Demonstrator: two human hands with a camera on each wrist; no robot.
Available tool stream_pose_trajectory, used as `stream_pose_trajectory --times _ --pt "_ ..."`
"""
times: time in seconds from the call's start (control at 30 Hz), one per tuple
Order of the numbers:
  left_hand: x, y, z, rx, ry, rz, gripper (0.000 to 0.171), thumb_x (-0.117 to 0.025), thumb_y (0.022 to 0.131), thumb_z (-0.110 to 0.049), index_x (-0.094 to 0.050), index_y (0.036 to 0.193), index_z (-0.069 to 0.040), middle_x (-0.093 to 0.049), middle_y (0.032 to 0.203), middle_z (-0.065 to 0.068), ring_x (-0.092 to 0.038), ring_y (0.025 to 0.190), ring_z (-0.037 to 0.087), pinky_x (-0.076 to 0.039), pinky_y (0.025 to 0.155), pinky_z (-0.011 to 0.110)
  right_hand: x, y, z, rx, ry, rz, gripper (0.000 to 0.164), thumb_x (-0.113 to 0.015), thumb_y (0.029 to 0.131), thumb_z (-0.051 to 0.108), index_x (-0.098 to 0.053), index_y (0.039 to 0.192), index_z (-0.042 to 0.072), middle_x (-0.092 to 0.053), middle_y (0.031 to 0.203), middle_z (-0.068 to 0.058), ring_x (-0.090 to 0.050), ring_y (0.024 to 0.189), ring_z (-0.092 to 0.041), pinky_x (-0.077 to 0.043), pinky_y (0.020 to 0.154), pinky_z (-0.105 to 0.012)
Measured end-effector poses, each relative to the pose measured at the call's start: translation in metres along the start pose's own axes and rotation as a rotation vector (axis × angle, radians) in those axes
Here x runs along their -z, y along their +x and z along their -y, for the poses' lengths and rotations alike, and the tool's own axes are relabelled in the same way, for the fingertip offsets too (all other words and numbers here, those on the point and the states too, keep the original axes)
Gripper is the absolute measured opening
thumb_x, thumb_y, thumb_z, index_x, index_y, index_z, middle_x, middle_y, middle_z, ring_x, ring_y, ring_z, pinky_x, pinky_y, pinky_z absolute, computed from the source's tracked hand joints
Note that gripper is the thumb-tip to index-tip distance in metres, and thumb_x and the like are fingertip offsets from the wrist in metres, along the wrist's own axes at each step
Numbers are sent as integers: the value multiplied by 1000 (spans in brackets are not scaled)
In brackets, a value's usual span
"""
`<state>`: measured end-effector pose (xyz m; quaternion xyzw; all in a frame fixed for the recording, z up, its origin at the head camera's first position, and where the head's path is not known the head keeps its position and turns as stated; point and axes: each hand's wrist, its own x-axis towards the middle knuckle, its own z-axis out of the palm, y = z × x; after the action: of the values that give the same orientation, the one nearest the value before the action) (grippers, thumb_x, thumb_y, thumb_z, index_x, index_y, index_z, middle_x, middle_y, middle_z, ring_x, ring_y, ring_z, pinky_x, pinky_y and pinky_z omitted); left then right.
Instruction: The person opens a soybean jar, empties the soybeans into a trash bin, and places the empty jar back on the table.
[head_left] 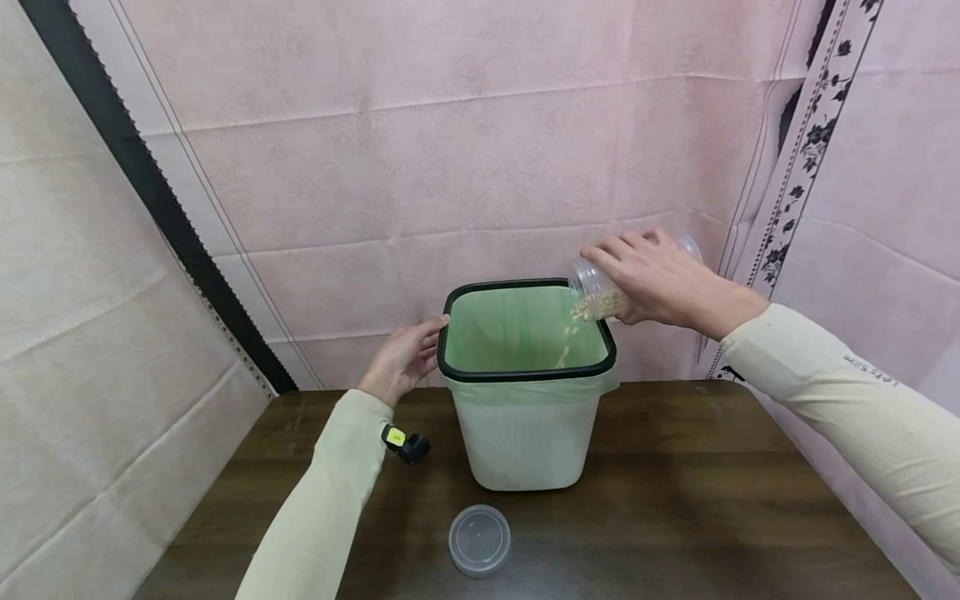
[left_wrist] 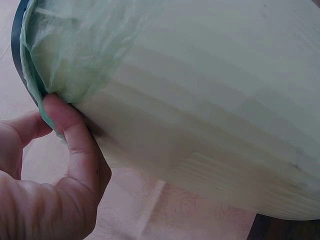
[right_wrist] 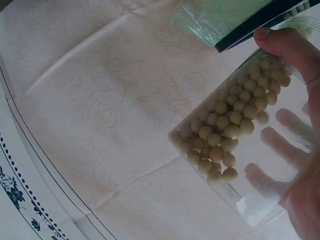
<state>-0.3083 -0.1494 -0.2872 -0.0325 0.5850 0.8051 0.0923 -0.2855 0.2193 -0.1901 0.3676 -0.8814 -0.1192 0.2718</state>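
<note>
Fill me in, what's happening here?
A person's right hand tips a clear jar, pouring pale, round bean-like pieces into a green-lined bin. Some are mid-fall; many are in the jar. The left hand grips the bin's rim. A clear lid lies on the table.

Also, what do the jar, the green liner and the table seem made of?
Jar: clear, smooth plastic or glass, can't tell which; pale round pieces show through.
Green liner: likely thin plastic film, translucent and slightly shiny, going by its wrinkles.
Table: wood or wood-look laminate, dark brown with a slight sheen and streaky grain.
</note>
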Motion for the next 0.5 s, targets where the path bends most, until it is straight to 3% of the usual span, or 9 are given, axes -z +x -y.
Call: stream_pose_trajectory --times 0.5 --pt "0 -1 1 -5 5 1 13 -71 103 -18 -68 108 -7 -71 89 0 -70 77 8 -61 71 21 2 -3 1 22 -24 -45 104 -102 63 34 -50 148 3 -62 133 -21 -59 120 -44 -50 93 -67"
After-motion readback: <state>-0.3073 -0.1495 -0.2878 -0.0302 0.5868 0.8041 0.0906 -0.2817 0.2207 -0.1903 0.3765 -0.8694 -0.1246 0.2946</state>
